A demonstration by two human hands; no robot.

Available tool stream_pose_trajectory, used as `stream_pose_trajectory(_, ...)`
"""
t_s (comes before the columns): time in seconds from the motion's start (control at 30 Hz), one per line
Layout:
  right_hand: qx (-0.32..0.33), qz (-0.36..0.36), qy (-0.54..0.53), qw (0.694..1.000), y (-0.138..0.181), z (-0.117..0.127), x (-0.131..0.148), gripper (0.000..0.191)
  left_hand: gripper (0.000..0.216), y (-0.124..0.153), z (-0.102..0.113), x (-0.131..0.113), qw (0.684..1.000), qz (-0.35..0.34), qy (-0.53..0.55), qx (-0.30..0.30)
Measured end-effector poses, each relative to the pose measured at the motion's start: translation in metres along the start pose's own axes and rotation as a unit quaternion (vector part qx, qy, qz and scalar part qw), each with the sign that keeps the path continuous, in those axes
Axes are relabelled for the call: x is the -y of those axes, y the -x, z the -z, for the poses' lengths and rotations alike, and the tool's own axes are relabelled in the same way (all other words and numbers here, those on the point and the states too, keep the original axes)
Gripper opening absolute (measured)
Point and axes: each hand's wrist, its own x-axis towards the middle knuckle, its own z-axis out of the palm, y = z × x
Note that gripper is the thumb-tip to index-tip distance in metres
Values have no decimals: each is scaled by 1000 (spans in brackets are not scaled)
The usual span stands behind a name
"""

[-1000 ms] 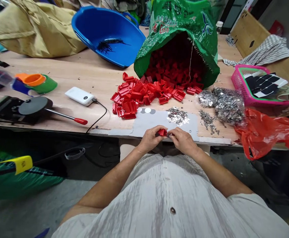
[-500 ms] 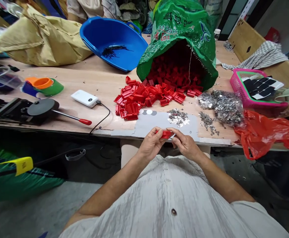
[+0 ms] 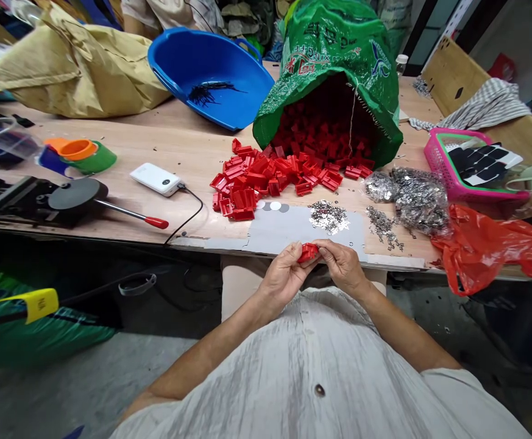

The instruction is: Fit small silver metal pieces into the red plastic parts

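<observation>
Between my hands, at the table's front edge, is a small red plastic housing [image 3: 308, 252]. My left hand [image 3: 284, 271] is closed on it, thumb on its near left side. The fingertips of my right hand [image 3: 342, 266] are pinched at its right end; whether they also hold a small metal piece I cannot make out. Just beyond lies a grey sheet [image 3: 284, 228] bearing a pile of small shiny metal pieces [image 3: 328, 217]. Behind it, loose red housings [image 3: 242, 195] spill from the mouth of a green woven sack [image 3: 339, 55].
Bagged metal parts [image 3: 418, 198], a red plastic bag [image 3: 489, 250] and a pink basket [image 3: 448, 177] stand at right. At left are a white power bank [image 3: 155, 179] with a cable and a red-handled lever tool [image 3: 83, 194]. A blue basin [image 3: 211, 61] sits behind; another person [image 3: 169, 15] is beyond.
The red housing has turned and come slightly lower and to the right in my left hand. My right fingers have drawn together at its right end.
</observation>
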Motion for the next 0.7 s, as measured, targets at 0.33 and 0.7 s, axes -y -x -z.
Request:
stream_pose_trajectory(0.33, 63, 57, 120, 989, -2, 8, -1, 37, 21, 1, -6, 0, 997, 26, 51, -48)
stream_pose_trajectory(0.7, -7, 22, 73, 997, 0, -8, -6, 34, 19, -1, -2, 4, 996, 22, 68, -53)
